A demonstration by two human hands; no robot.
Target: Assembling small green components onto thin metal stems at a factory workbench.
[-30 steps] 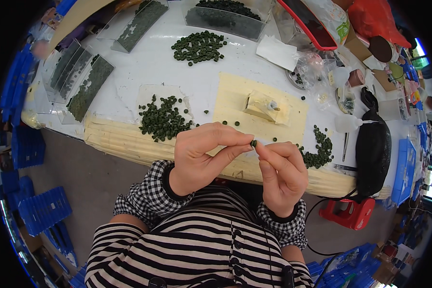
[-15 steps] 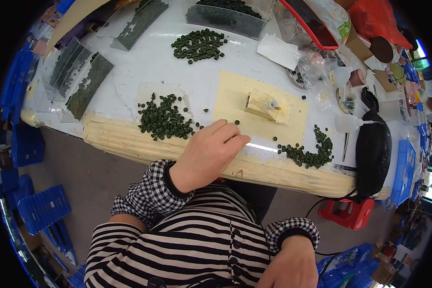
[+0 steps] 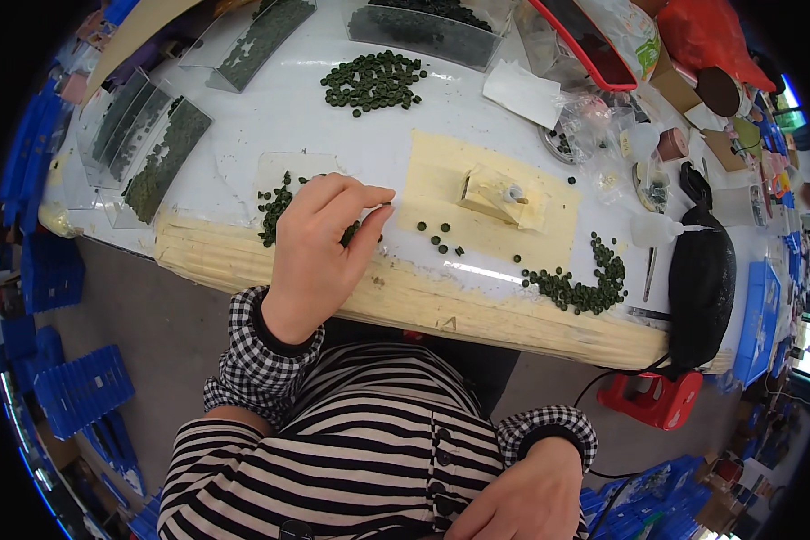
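while the white table (image 3: 274,112) fills the upper half, a pale yellow sheet (image 3: 432,171) lies flat on it at 2 o'clock. clear bin (image 3: 463,49) at 12 o'clock, lots of dark green pieces in it. second clear bin (image 3: 209,56) at 11, set slantwise, dark green pieces along its length. third clear bin (image 3: 189,144) at 10, same sort of contents, seen partly through the wall. left hand (image 3: 310,247) at 9, reaching over the table's near edge, palm side to the right. right hand (image 3: 531,499) at 5, down against the striped top, well apart from the table; fingertips hidden, can't tell if together or apart. loose pile (image 3: 373,83) at 12, below the first bin. near pile (image 3: 274,211) at 10, partly covered by left hand. right-side pile (image 3: 598,288) at 3. round dish (image 3: 546,151) toward 2, a few dark pieces inside. five single pieces (image 3: 436,240) at 4 o'clock from left fingertips, near, not touching. smallest: one green piece (image 3: 387,205) right at left thumb and index tips; tips nearly together around it, can't tell if clamped.
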